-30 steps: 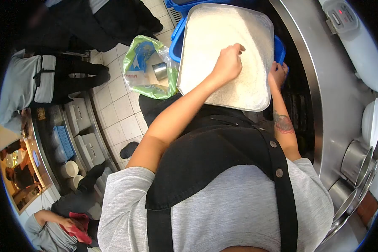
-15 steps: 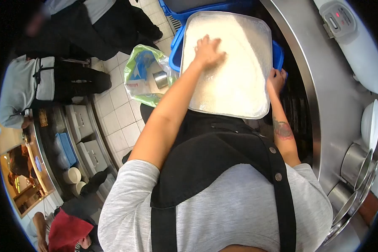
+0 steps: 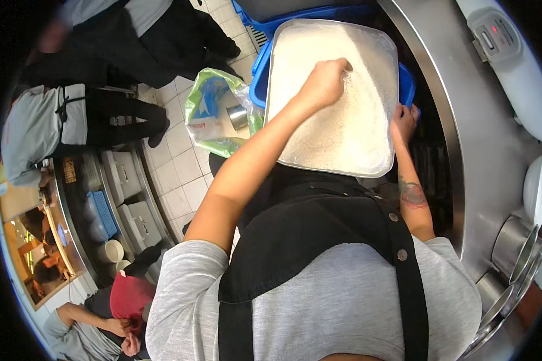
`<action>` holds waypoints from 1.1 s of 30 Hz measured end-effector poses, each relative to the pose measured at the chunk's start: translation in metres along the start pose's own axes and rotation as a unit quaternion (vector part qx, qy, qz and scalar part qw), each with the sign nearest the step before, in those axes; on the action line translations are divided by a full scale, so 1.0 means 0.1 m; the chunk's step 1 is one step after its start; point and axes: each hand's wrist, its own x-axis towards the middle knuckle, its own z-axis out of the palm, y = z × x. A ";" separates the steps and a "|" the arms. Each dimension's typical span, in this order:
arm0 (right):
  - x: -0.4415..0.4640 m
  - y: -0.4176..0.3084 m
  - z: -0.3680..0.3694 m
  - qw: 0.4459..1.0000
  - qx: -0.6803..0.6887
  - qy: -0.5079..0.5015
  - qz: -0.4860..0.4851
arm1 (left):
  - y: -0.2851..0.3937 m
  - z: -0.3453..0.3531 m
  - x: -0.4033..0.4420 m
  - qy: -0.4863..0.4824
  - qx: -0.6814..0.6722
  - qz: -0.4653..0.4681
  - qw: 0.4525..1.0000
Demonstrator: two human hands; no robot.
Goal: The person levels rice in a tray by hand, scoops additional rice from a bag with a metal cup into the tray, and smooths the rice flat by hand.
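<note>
Running lengthwise near to far, the tray (image 3: 383, 55) holds pale powder (image 3: 331, 135); the left hand (image 3: 324, 83) curls its fingers together over it; the right hand (image 3: 404, 124) bends at the right rim, grip hidden.

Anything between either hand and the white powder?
Nothing visible for the left hand; its fingers are at the powder. The right hand is outside the tray, whose right rim stands between it and the powder.
</note>
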 end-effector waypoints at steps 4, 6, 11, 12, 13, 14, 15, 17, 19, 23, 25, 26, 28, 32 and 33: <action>0.00 -0.05 -0.06 1.000 -0.001 -0.004 0.002 | 0.01 -0.32 0.32 -0.003 -0.023 -0.017 1.000; -0.01 -0.05 -0.06 1.000 -0.009 0.003 -0.002 | -0.12 -0.37 0.47 0.001 -0.037 -0.016 0.999; -0.02 -0.05 -0.04 1.000 -0.012 0.014 -0.008 | -0.38 -0.44 0.68 -0.039 0.034 -0.025 0.998; -0.04 -0.09 -0.07 1.000 -0.007 0.007 -0.001 | -0.59 -0.36 0.72 -0.051 0.067 -0.004 0.996; -0.04 -0.20 -0.14 1.000 -0.002 0.001 0.005 | -0.82 -0.28 0.80 -0.062 0.100 0.016 0.993; -0.04 -0.27 -0.19 1.000 0.003 -0.005 0.012 | -1.06 -0.21 0.90 -0.119 0.087 -0.052 0.988; -0.04 -0.26 -0.19 1.000 0.005 0.000 0.011 | -1.18 -0.14 0.89 -0.111 0.103 -0.082 0.985; -0.05 -0.22 -0.14 1.000 0.009 0.012 0.011 | -1.39 -0.02 0.91 -0.094 0.134 -0.138 0.977; -0.06 -0.14 -0.10 1.000 0.000 0.014 0.005 | -1.45 0.11 0.88 -0.105 0.159 -0.159 0.969; -0.05 -0.15 -0.12 1.000 0.012 0.009 0.012 | -0.84 0.48 0.37 -0.050 0.196 -0.152 0.967; -0.06 -0.14 -0.12 1.000 0.013 0.004 0.015 | -0.66 0.66 0.18 -0.082 0.127 -0.149 0.977; -0.05 -0.12 -0.11 1.000 0.013 0.002 0.016 | -0.62 0.72 0.09 -0.097 0.113 -0.136 0.979; -0.05 -0.10 -0.10 1.000 -0.003 0.008 0.013 | -0.50 0.74 -0.05 -0.113 0.118 -0.105 0.981; -0.07 -0.19 -0.15 1.000 -0.005 0.013 0.007 | -0.26 0.40 0.13 -0.041 0.064 -0.070 0.995; -0.07 -0.18 -0.14 1.000 -0.010 0.011 0.008 | -0.24 0.28 0.24 -0.036 0.045 -0.068 0.996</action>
